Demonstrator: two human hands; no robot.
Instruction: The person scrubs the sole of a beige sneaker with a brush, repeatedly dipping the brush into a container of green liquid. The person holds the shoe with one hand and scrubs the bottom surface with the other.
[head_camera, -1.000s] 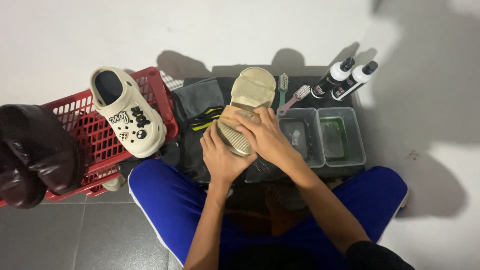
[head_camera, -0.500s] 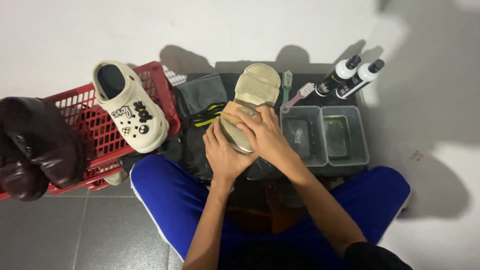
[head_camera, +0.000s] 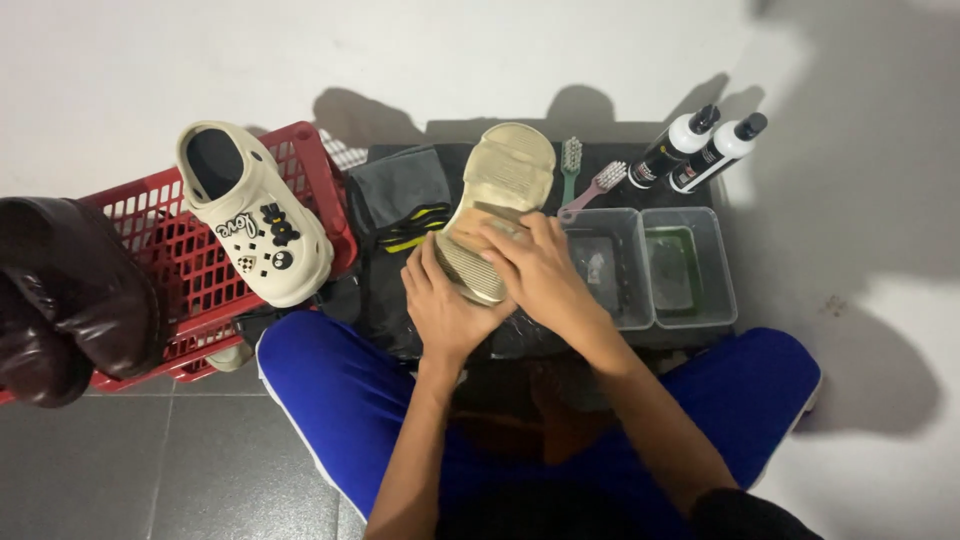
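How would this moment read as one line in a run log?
left hand: holds beige clog sole up | right hand: pressed on its sole | beside: red basket, two brushes, two bottles, two tubs
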